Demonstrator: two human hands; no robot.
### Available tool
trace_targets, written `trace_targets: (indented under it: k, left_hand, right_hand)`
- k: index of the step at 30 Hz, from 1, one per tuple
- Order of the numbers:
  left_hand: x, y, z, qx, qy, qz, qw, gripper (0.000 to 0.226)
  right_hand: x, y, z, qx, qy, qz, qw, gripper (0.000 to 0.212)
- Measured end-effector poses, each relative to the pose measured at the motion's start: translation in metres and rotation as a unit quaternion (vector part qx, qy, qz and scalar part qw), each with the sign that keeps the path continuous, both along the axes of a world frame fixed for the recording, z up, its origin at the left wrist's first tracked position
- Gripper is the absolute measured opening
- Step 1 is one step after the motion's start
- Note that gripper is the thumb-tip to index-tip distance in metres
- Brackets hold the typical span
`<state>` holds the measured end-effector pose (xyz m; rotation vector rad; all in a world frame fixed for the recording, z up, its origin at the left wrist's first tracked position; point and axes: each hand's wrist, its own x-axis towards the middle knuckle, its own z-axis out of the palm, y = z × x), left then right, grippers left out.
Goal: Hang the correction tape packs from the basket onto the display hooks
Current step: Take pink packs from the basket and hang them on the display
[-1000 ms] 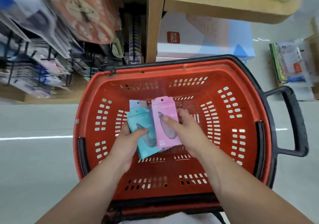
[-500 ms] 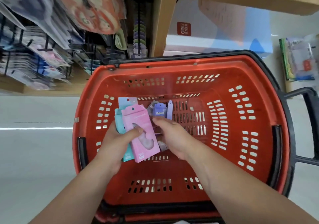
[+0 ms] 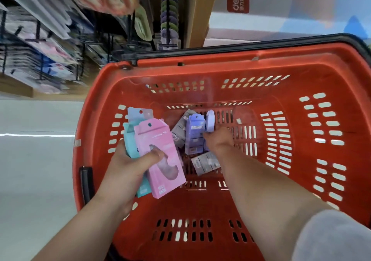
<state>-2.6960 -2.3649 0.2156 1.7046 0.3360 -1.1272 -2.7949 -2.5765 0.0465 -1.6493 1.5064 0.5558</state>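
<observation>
A red plastic basket [image 3: 301, 63] fills the middle of the view. My left hand [image 3: 128, 166] grips a fanned stack of correction tape packs over the basket's left side: a pink pack [image 3: 158, 150] on top, a teal pack [image 3: 130, 140] under it and a pale blue pack [image 3: 138, 114] behind. My right hand [image 3: 218, 142] reaches down to the basket floor, its fingers at a purple pack [image 3: 194, 132] and a lilac pack [image 3: 209, 121] standing on edge. Grey-backed packs [image 3: 204, 163] lie loose beside it. Whether the fingers have closed on a pack is hidden.
Display hooks with hanging stationery [image 3: 40, 45] line the shelving at upper left. A column of small coloured items [image 3: 168, 13] hangs by a wooden post [image 3: 200, 13]. A white and blue carton [image 3: 281, 15] stands behind the basket. Pale floor [image 3: 36, 160] lies left.
The pink pack has passed from my right hand into the left hand's stack. My right hand has moved forward and down to the purple packs on the basket floor.
</observation>
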Motion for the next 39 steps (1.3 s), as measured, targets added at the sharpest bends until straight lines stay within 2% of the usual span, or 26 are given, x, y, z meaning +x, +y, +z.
trace_targets:
  k: [4,7,9,13,15,17,20,22,24,28,30,32,33,35,37,39]
  left_hand:
    - [-0.003,-0.002,0.0,-0.002,-0.003,0.009,1.0,0.042]
    - [-0.008,-0.006,0.001,0.0,-0.007,0.011,1.0,0.041]
    - [-0.013,-0.009,0.001,0.003,-0.009,0.013,1.0,0.042]
    - [-0.022,-0.022,0.011,0.022,-0.006,0.056,0.998,0.07]
    - [-0.027,-0.028,0.015,0.003,-0.007,0.061,0.998,0.073]
    - [-0.033,-0.036,0.02,-0.016,-0.007,0.055,0.998,0.065]
    - [-0.041,-0.048,0.028,-0.067,-0.002,0.049,0.997,0.041]
    - [-0.042,-0.053,0.034,-0.093,0.017,0.066,0.993,0.033]
    - [-0.041,-0.055,0.039,-0.113,0.031,0.076,0.99,0.038]
    - [-0.043,-0.057,0.044,-0.119,0.017,0.064,0.991,0.044]
    - [-0.046,-0.057,0.044,-0.103,0.013,0.063,0.993,0.049]
    - [-0.048,-0.056,0.041,-0.096,0.005,0.067,0.993,0.042]
    - [-0.049,-0.056,0.039,-0.095,0.006,0.072,0.993,0.038]
    - [-0.051,-0.056,0.04,-0.106,0.015,0.089,0.99,0.035]
    - [-0.051,-0.057,0.041,-0.12,0.017,0.094,0.988,0.047]
    - [-0.049,-0.055,0.039,-0.123,0.006,0.078,0.989,0.043]
  right_hand:
    - [-0.019,-0.015,0.013,-0.017,-0.028,-0.028,0.999,0.02]
    - [-0.033,-0.024,0.039,0.015,-0.102,-0.096,0.99,0.011]
    - [-0.04,-0.027,0.065,0.055,-0.149,-0.129,0.979,0.014]
    - [-0.05,-0.025,0.131,0.099,-0.243,-0.146,0.954,0.014]
    - [-0.051,-0.015,0.165,0.093,-0.291,-0.123,0.944,0.017]
    - [-0.049,-0.001,0.192,0.074,-0.324,-0.074,0.94,0.016]
    - [-0.046,0.019,0.213,0.086,-0.363,-0.031,0.927,0.007]
    - [-0.044,0.026,0.223,0.121,-0.378,-0.07,0.915,0.015]
    - [-0.044,0.025,0.228,0.152,-0.381,-0.108,0.906,0.026]
    - [-0.051,0.026,0.225,0.226,-0.383,-0.141,0.885,0.02]
    - [-0.055,0.027,0.222,0.248,-0.376,-0.151,0.88,0.036]
    - [-0.055,0.026,0.221,0.225,-0.358,-0.142,0.895,0.055]
    - [-0.054,0.026,0.222,0.206,-0.355,-0.128,0.903,0.057]
    - [-0.051,0.03,0.224,0.178,-0.371,-0.096,0.906,0.05]
    - [-0.049,0.037,0.226,0.165,-0.386,-0.075,0.905,0.045]
    - [-0.047,0.044,0.225,0.165,-0.392,-0.046,0.904,0.045]
